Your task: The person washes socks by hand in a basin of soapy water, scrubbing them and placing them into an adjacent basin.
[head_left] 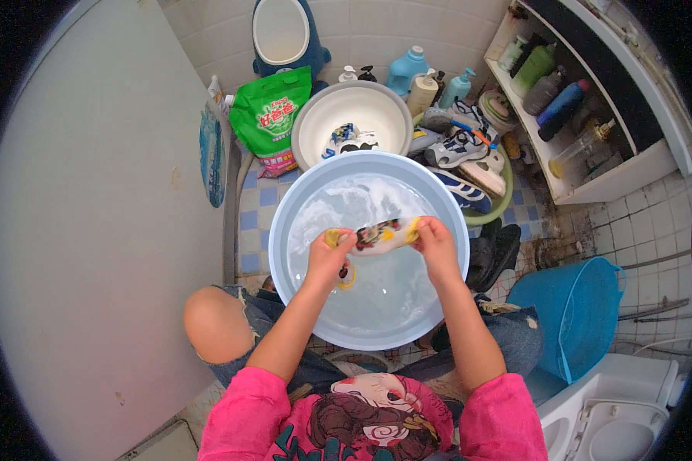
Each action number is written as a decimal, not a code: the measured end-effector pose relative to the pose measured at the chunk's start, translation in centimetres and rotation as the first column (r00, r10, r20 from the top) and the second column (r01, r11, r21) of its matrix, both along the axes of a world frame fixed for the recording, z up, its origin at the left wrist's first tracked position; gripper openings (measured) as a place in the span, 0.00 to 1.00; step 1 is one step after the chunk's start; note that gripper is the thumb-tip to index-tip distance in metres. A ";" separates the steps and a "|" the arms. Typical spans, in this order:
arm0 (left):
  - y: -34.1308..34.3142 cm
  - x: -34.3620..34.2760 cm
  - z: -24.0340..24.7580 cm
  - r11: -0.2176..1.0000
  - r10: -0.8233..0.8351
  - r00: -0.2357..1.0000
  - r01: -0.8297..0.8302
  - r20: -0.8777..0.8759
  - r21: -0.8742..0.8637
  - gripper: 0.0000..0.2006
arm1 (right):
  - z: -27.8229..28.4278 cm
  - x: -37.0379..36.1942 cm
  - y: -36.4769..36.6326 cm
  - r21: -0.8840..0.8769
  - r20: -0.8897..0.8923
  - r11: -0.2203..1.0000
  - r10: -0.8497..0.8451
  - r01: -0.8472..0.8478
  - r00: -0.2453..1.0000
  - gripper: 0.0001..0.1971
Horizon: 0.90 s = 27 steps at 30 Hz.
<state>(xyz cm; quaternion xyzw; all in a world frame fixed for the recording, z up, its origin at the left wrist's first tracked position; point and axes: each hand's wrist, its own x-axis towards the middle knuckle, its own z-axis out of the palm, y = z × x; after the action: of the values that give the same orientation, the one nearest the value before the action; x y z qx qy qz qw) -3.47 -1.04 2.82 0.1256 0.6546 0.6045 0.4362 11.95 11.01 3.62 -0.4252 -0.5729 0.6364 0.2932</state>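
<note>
Two bare hands, fingers pinched closed: left hand (329, 257) on one yellow end of a white patterned sock-like cloth (384, 238), right hand (436, 244) on the other, cloth stretched between them over cloudy water (384, 303) in a light-blue basin (279, 257). Yellow-edged piece (347, 279) below left hand; can't tell if held. White basin (304, 134) and green tub (504, 198) of shoes (460, 147) crowd the far side; green bag (273, 111) left, blue bucket (565, 315) right.
</note>
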 end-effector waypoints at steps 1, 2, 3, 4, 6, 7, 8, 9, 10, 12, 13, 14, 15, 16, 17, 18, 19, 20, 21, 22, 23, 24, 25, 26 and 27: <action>-0.1 -0.4 -0.5 1.000 0.000 1.000 0.000 0.000 -0.001 0.10 | 0.2 0.2 0.3 -0.070 -0.091 0.995 -0.082 0.075 0.993 0.09; -0.1 -0.9 -0.7 0.999 0.040 0.997 -0.042 0.066 0.029 0.09 | 0.5 0.3 0.7 -0.146 -0.174 0.979 -0.168 0.143 0.970 0.10; -0.1 -1.2 -1.0 0.995 0.077 0.988 -0.085 0.133 0.057 0.08 | 0.8 0.5 0.9 -0.146 -0.175 0.979 -0.168 0.143 0.970 0.10; -0.1 -1.2 -1.2 0.996 0.075 0.991 -0.080 0.112 0.047 0.07 | 1.2 0.7 1.2 -0.084 -0.126 0.983 -0.172 0.163 0.977 0.10; 0.0 -0.9 -1.3 0.997 0.075 0.997 -0.075 0.034 0.019 0.07 | 1.6 0.9 1.5 0.009 -0.065 0.987 -0.161 0.162 0.985 0.10; 0.1 -0.8 -1.3 0.997 0.073 0.996 -0.073 -0.045 -0.008 0.07 | 1.9 0.8 1.4 0.009 -0.065 0.987 -0.161 0.162 0.985 0.10; 0.0 -0.8 -1.7 0.997 0.074 0.996 -0.075 -0.045 -0.009 0.07 | 2.4 0.6 1.2 -0.009 -0.080 0.988 -0.157 0.157 0.984 0.10; -0.1 -0.8 -2.2 0.997 0.074 0.967 -0.077 -0.245 -0.004 0.07 | 2.7 0.5 1.1 -0.027 -0.095 0.988 -0.153 0.151 0.984 0.10; -0.2 -0.8 -2.5 0.997 0.071 0.898 -0.079 -0.435 0.001 0.06 | 2.7 0.4 1.0 -0.028 -0.096 0.989 -0.150 0.148 0.984 0.10; 0.3 0.3 -0.9 0.998 0.024 0.919 0.005 -0.394 0.070 0.07 | 2.5 0.7 0.9 -0.052 -0.018 0.999 -0.001 0.000 1.000 0.10; 0.4 0.9 0.0 0.987 -0.023 0.933 0.079 -0.358 0.142 0.07 | 2.3 0.7 0.8 -0.053 -0.017 0.999 -0.002 0.001 1.000 0.10; 0.6 1.3 0.4 0.987 -0.021 0.933 0.076 -0.358 0.141 0.07 | 2.2 0.3 0.4 -0.062 0.000 0.997 0.048 -0.048 0.999 0.11; 0.7 1.7 0.6 0.978 -0.084 0.940 0.142 -0.331 0.153 0.07 | 2.2 0.0 -0.1 -0.071 0.017 0.993 0.098 -0.097 0.995 0.11; 0.8 2.0 0.8 0.964 -0.148 0.941 0.206 -0.303 0.167 0.08 | 2.3 -0.3 -0.6 -0.104 0.011 0.989 0.108 -0.107 0.994 0.11; 0.8 2.3 1.1 0.965 -0.145 0.942 0.203 -0.303 0.168 0.08 | 2.6 -0.5 -1.0 -0.104 0.011 0.989 0.111 -0.110 0.994 0.11; 0.9 2.5 1.3 0.962 -0.175 0.933 0.229 -0.316 0.146 0.08 | 2.7 -0.7 -1.3 -0.147 0.001 0.980 0.137 -0.136 0.991 0.11; 0.9 2.7 1.3 0.959 -0.204 0.922 0.256 -0.329 0.123 0.09 | 3.0 -0.9 -1.6 -0.189 -0.011 0.969 0.162 -0.161 0.987 0.11; 0.8 2.9 1.3 0.967 -0.172 0.928 0.224 -0.332 0.125 0.08 | 4.0 -1.2 -2.1 -0.289 -0.101 0.943 0.139 -0.163 0.985 0.11; 0.7 2.7 1.1 0.967 -0.170 0.928 0.222 -0.332 0.125 0.08 | 3.9 -1.2 -2.2 -0.288 -0.101 0.943 0.141 -0.164 0.985 0.11; 0.6 2.3 0.9 0.975 -0.160 0.917 0.206 -0.366 0.089 0.08 | 3.6 -1.2 -2.3 -0.259 -0.121 0.944 0.180 -0.206 0.976 0.10; 0.6 2.1 0.7 0.980 -0.154 0.904 0.191 -0.400 0.054 0.09 | 3.4 -1.2 -2.2 -0.229 -0.138 0.943 0.216 -0.243 0.967 0.10; 0.6 2.1 0.5 0.980 -0.154 0.904 0.191 -0.399 0.055 0.09 | 3.1 -1.1 -2.1 -0.228 -0.137 0.943 0.216 -0.243 0.967 0.10; 0.6 2.1 0.3 0.979 -0.137 0.905 0.186 -0.403 0.083 0.09 | 2.9 -1.0 -2.0 -0.102 -0.064 0.959 0.261 -0.266 0.963 0.09; 0.6 2.2 0.4 0.978 -0.121 0.906 0.179 -0.406 0.109 0.10 | 2.8 -0.9 -1.9 0.023 0.015 0.955 0.295 -0.295 0.955 0.08; 0.5 2.3 0.5 0.978 -0.121 0.906 0.179 -0.405 0.108 0.10 | 2.7 -0.9 -2.0 0.022 0.015 0.955 0.295 -0.296 0.955 0.08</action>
<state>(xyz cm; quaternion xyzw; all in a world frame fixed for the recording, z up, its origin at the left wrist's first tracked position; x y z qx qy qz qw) -1.19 -0.56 3.31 0.3260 0.6728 0.5764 0.3298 11.00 9.02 6.32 -0.3351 -0.6393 0.6636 0.1964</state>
